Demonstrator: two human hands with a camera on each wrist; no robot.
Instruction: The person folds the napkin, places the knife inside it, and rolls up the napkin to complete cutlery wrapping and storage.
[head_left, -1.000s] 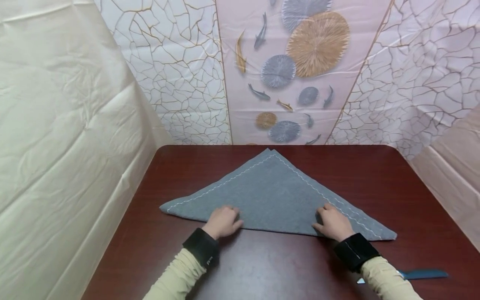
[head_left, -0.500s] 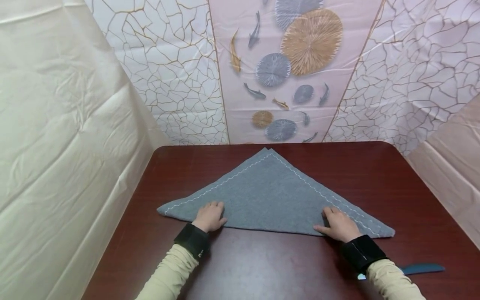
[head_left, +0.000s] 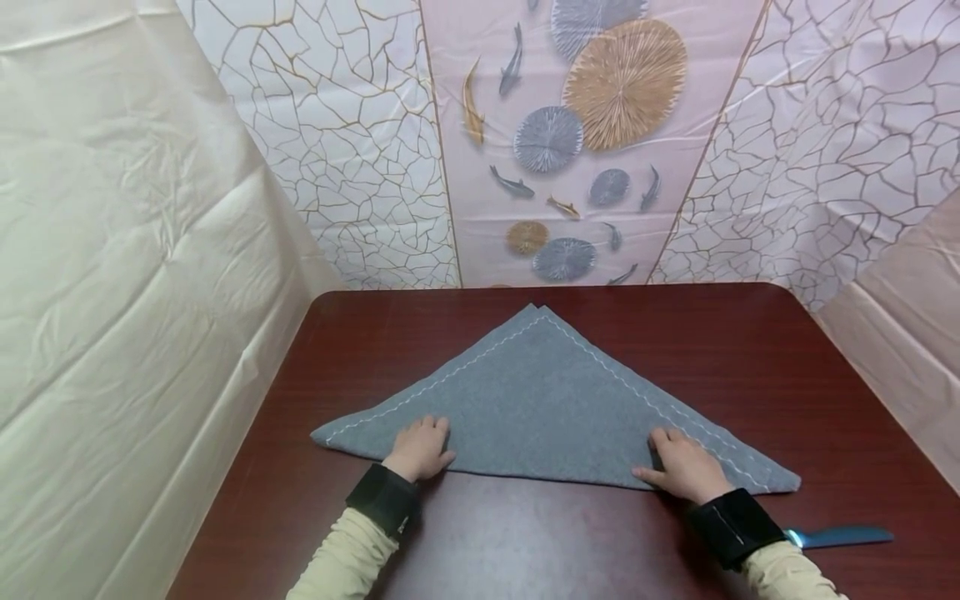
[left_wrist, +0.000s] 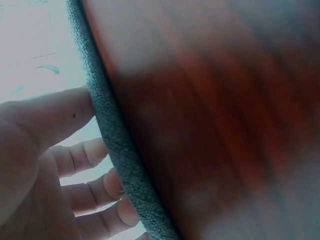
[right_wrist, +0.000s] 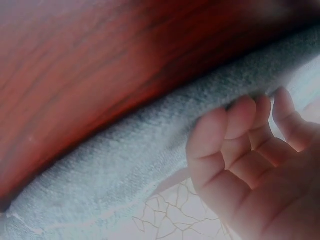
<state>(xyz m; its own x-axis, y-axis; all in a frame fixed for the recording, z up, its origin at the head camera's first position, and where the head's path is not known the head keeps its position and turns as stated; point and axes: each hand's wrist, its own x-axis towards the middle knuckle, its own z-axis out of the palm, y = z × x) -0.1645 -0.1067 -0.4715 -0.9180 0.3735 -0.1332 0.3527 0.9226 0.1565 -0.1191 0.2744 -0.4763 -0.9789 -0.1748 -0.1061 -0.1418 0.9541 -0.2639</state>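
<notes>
A grey cloth (head_left: pixel 540 408), folded into a triangle, lies on the dark red table with its peak away from me. Wavy white stitching runs along its two slanted sides. Near the left part of its fold my left hand (head_left: pixel 420 447) rests on top, fingers loosely bent. My right hand (head_left: pixel 684 467) rests on the right part, thumb apart from the fingers. In the left wrist view, the thumb and fingertips of the left hand (left_wrist: pixel 30 165) touch the cloth (left_wrist: pixel 115 135). The right wrist view has the right hand's fingertips (right_wrist: pixel 241 115) against the cloth (right_wrist: pixel 120 155).
A slim blue item (head_left: pixel 847 536) with a shiny whitish end lies at the right front, beside the right sleeve; its kind is unclear. The table (head_left: pixel 510 542) meets a patterned backdrop (head_left: pixel 562 208) behind and a cream sheet (head_left: pixel 150 333) on the left.
My left hand has shifted left along the fold and my right hand slightly right. During the last half second, cloth and hands have slid a little towards me.
</notes>
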